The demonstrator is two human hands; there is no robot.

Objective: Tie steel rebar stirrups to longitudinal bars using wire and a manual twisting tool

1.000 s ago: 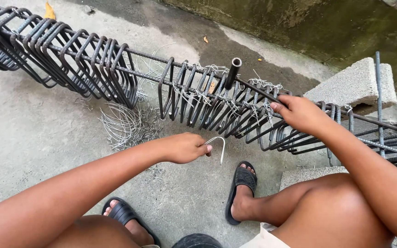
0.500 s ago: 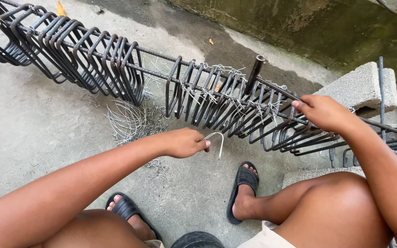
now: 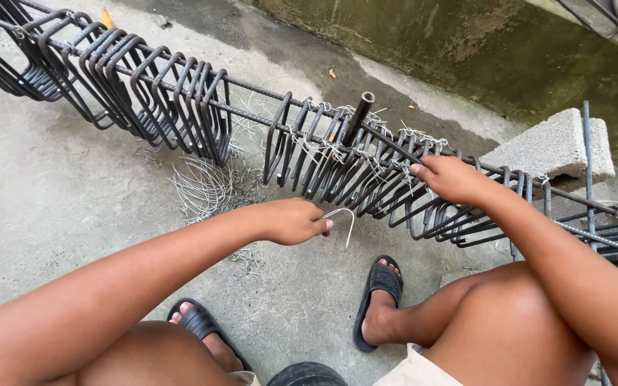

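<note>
A long rebar cage (image 3: 180,93) of dark steel stirrups on straight bars runs from upper left to right across the concrete floor. My left hand (image 3: 296,221) is closed on a bent piece of tie wire (image 3: 342,218), held just in front of the cage. My right hand (image 3: 453,179) rests on top of the stirrups, fingers curled over a top bar beside several twisted wire ties. A dark metal tube (image 3: 359,116) stands up out of the cage between the two hands.
A loose bundle of cut tie wires (image 3: 205,187) lies on the floor under the cage. A grey concrete block (image 3: 552,146) props the cage at right. A mossy wall (image 3: 466,43) runs behind. My feet in black sandals (image 3: 380,293) rest below.
The view has shifted slightly; my right hand has settled a little further along the top bar. My left hand keeps the bent wire in about the same place.
</note>
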